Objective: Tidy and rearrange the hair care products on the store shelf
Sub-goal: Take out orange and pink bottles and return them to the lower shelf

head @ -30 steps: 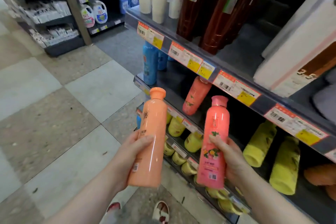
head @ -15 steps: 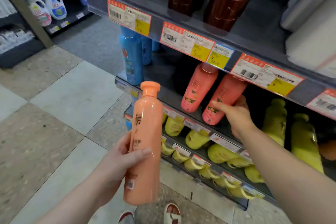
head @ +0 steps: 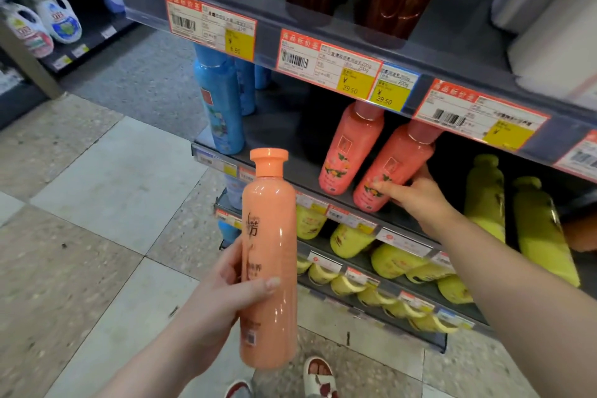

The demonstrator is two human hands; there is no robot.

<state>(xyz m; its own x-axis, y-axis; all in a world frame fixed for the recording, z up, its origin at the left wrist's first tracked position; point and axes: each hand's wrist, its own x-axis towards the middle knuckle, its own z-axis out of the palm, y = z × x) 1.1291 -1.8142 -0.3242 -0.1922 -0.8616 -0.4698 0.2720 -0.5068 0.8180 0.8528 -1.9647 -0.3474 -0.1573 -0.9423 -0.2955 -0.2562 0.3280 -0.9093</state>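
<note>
My left hand (head: 223,294) grips one orange bottle (head: 268,262) upright in front of the shelf (head: 290,168), thumb across its front and fingers (head: 232,263) wrapped behind. My right hand (head: 416,195) reaches onto the middle shelf with its fingers (head: 386,187) closed around the lower body of a pink bottle (head: 391,168), which leans back with its base at the shelf edge. A second pink bottle (head: 350,145) stands just beside it to the left, so two pink ones are on that level. Left of them I count three blue bottles (head: 223,107), one in front and two behind. Right of my arm stand two tall yellow-green bottles (head: 484,197), with many more yellow ones on the lower shelves, too packed to count. Four price tags (head: 326,61) line the upper shelf edge. Compared with half a second ago, my right hand grasps the same pink bottle in nearly the same spot, and the orange bottle has barely shifted
</note>
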